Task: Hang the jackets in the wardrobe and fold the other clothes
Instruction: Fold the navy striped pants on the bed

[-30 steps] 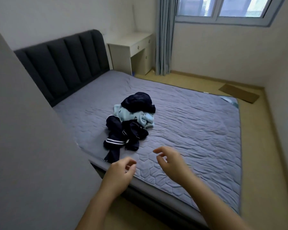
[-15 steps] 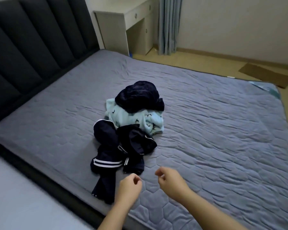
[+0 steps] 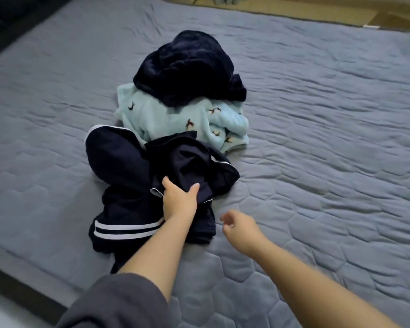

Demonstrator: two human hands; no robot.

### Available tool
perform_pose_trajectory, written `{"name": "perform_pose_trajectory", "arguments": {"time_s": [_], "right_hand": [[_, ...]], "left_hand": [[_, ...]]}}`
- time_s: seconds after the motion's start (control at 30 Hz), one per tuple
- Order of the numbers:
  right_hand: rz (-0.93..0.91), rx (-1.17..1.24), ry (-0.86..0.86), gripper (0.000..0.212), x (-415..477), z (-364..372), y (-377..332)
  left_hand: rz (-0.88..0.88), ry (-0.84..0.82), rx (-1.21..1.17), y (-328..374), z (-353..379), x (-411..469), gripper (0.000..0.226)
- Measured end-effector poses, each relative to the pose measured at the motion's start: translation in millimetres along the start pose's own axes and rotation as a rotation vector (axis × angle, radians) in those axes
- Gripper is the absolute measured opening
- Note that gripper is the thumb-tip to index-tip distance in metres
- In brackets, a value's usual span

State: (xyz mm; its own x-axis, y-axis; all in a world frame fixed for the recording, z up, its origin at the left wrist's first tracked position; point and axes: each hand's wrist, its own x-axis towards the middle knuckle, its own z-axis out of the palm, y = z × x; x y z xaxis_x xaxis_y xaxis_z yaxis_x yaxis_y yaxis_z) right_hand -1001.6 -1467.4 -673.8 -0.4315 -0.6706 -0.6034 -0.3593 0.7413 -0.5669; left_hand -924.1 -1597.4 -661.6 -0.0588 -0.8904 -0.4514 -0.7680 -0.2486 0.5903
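Left hand (image 3: 179, 201) reached, now grips navy jacket (image 3: 118, 162) | right hand (image 3: 240, 227) empty, loosely curled, beside it

The left hand (image 3: 179, 201) reaches far out, thumb and fingers pinching a fold of the dark blue cloth (image 3: 118, 162). The right hand (image 3: 240, 227) hangs beside it, fingers loosely curled, holding nothing. Both forearms are bare.

Dim, cool, flat light, brighter toward 1 o'clock, murky at 10. Motion blur smears the right hand (image 3: 240, 227) at 5 o'clock.
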Motion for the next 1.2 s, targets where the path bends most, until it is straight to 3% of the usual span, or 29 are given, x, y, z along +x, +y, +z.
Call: {"name": "perform_pose_trajectory", "arguments": {"time_s": [0.07,0.1,0.2,0.27,0.43,0.5,0.6,0.7,0.77,0.87,1.2], "right_hand": [[0.016,0.030,-0.010,0.031,3.8,6.3,4.8],[0.033,0.062,-0.011,0.031,3.7,7.2,8.0],[0.103,0.203,0.018,0.036,-2.8,0.6,11.8],[0.120,0.269,0.046,0.046,-12.1,-10.8,6.7],[-0.121,0.376,0.155,0.087,-46.1,-60.0,-41.4],[-0.230,0.342,0.218,0.073,-63.0,-89.1,-63.0],[-0.245,0.250,0.249,0.030,-98.4,-135.2,-90.6],[-0.334,0.393,0.221,0.006,-148.2,-178.3,-112.2],[-0.385,0.443,0.210,0.020,-187.8,-206.8,-120.6],[-0.413,0.456,0.176,0.020,-251.4,-247.9,-130.3],[-0.591,0.468,0.257,0.026,-455.9,-379.3,-151.4]], "left_hand": [[-0.060,0.049,-0.085,-3.5,2.4,10.5,0.039],[-0.082,0.074,-0.179,-5.1,1.3,12.4,0.036],[-0.071,0.053,-0.444,-6.6,-13.5,2.6,0.051],[-0.022,0.003,-0.479,-2.1,-31.0,-9.8,0.052],[0.218,-0.192,-0.478,45.1,-80.3,-54.3,0.047],[0.361,-0.285,-0.445,75.4,-106.7,-79.9,0.041],[0.525,-0.420,-0.379,120.7,-145.4,-121.1,0.031],[0.614,-0.370,-0.388,160.4,-184.1,-167.7,0.030],[0.685,-0.257,-0.372,183.8,-212.2,-200.2,0.035],[0.773,-0.155,-0.329,216.2,-253.0,-252.8,0.037],[0.916,-0.053,-0.211,298.4,-352.5,-453.4,0.041]]}}
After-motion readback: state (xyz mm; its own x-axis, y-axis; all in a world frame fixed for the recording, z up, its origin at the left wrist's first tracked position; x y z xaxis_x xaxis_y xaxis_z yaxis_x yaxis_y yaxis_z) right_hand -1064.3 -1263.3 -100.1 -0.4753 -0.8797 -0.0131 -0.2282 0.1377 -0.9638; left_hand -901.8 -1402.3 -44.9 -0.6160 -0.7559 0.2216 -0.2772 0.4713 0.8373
